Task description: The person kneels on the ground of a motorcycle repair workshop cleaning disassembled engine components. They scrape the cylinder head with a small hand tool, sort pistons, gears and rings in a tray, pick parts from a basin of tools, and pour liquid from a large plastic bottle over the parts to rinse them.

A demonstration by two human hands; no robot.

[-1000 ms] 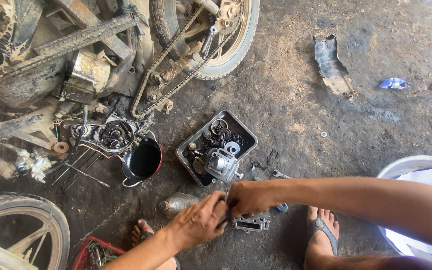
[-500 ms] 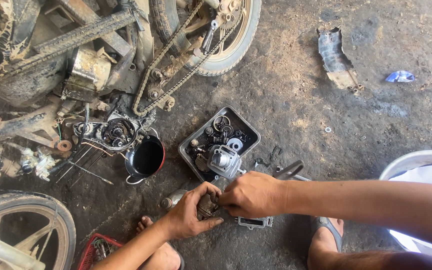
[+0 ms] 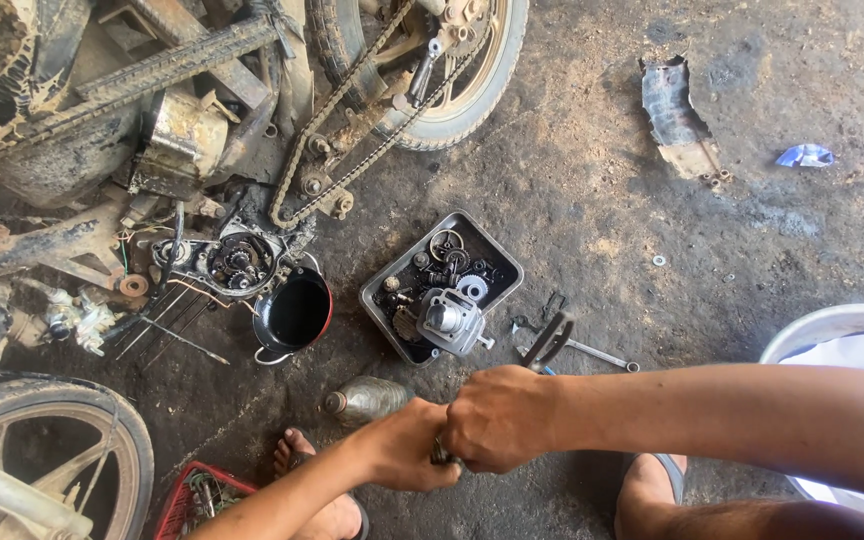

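My two hands meet low in the middle, just in front of a grey tray (image 3: 508,262) of engine parts. My left hand (image 3: 407,447) is closed around a small dark metal part (image 3: 441,456), mostly hidden by the fingers. Pressed against it, my right hand (image 3: 500,418) grips a dark two-handled tool (image 3: 551,341) that sticks up past the knuckles. A silver engine cylinder (image 3: 449,320) lies in the tray, close above my hands. A dirty plastic bottle (image 3: 368,398) lies by my left wrist.
A stripped motorcycle with a loose chain (image 3: 347,150) and rear wheel (image 3: 482,75) fills the top left. A black pot of oil (image 3: 297,310), a wrench (image 3: 597,353), a red basket (image 3: 192,500), another wheel (image 3: 47,440) and a white basin (image 3: 832,325) surround me. My sandalled feet (image 3: 297,455) are below.
Both hands rose from the floor toward the tray and closed tighter together. The dark tool handle now shows above my right hand. The view shifted slightly.
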